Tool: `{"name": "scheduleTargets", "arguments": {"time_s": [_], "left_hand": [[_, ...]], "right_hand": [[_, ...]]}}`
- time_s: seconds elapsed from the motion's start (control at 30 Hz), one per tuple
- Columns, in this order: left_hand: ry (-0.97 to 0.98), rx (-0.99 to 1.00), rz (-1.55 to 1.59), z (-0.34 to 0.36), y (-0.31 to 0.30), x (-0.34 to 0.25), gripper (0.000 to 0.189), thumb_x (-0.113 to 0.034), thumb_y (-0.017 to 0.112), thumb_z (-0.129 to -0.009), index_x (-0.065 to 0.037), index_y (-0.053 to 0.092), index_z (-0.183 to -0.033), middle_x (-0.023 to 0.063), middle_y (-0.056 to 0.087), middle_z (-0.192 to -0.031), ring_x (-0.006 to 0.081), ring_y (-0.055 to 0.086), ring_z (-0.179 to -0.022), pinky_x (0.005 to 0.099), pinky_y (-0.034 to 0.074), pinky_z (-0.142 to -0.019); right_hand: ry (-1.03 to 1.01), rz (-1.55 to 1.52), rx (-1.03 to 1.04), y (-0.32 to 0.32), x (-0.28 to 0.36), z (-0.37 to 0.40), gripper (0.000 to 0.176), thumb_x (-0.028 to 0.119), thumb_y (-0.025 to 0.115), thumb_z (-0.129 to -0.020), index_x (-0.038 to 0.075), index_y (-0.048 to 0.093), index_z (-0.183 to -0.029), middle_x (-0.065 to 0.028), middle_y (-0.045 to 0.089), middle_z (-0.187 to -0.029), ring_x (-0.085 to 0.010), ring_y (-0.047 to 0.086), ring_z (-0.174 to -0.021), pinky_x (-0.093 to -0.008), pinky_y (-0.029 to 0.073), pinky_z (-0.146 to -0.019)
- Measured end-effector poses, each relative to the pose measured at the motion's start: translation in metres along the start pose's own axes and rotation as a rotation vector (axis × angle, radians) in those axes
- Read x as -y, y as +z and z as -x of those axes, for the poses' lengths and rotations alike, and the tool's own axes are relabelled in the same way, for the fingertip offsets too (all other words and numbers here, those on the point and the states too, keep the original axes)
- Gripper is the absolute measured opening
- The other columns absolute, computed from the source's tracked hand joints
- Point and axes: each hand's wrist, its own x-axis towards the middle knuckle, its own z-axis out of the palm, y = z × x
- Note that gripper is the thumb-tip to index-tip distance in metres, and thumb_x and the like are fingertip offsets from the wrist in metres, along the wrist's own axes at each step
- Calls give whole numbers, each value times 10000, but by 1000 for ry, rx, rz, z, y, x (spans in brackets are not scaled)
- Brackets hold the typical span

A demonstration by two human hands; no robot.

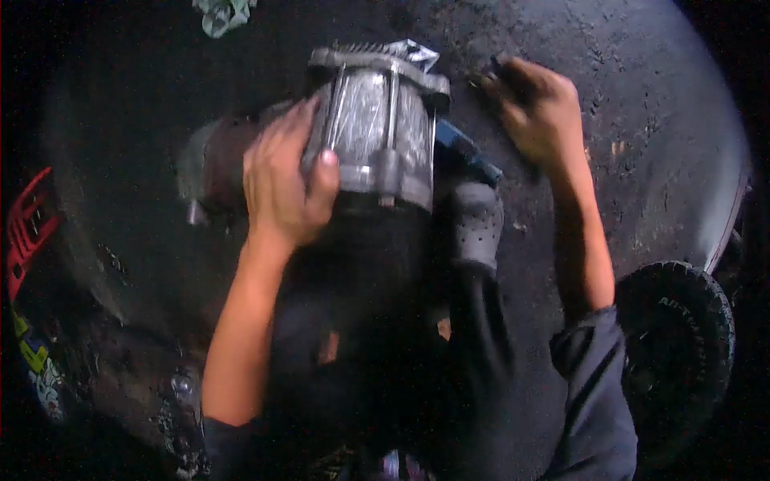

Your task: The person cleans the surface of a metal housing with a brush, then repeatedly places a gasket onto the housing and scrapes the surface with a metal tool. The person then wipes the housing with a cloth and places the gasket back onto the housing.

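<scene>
A silver metal cylinder with a flanged, toothed top [377,120] stands in front of me, near the centre. My left hand [285,176] lies against its left side, fingers pointing up and the thumb apart, with no grip around it. To the right, my right hand [529,100] is raised above the dark floor, its fingers curled together around something small that is too blurred to make out. A crumpled shiny piece [413,53] sits on the back of the flange. Beside the cylinder's right side is a blue object [465,148].
A grey perforated shoe [479,224] rests on the dark floor [642,184] below the blue object. A tyre [678,345] is at the lower right. Red plastic [30,232] is at the far left, and a pale crumpled cloth [223,14] at the top.
</scene>
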Motion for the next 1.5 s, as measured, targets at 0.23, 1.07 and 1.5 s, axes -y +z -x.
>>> {"name": "scheduleTargets", "arguments": {"time_s": [0.23,1.07,1.5], "left_hand": [[11,74,23,-2,-5,-1,601,-378,421,-850,86,488,-1226,278,535,-1200,418,507,-1120,451,359,-971],[38,29,34,-3,-5,0,543,-310,459,-827,95,513,-1186,277,553,-1170,430,526,-1089,444,380,-964],[9,37,32,-1,-4,-2,541,-300,490,-816,91,515,-1189,274,552,-1176,422,519,-1104,441,369,-975]], "right_hand": [[424,-582,-288,-4,-10,51,143,83,669,-800,-31,632,-880,-81,646,-746,-99,571,-688,-245,456,-656],[-45,-526,-146,27,29,-4,207,38,617,-669,26,629,-875,-169,613,-819,-383,589,-754,-394,469,-629],[506,-770,-361,43,-23,58,143,114,642,-835,-21,638,-882,-65,633,-722,-97,549,-659,-243,448,-629]]}}
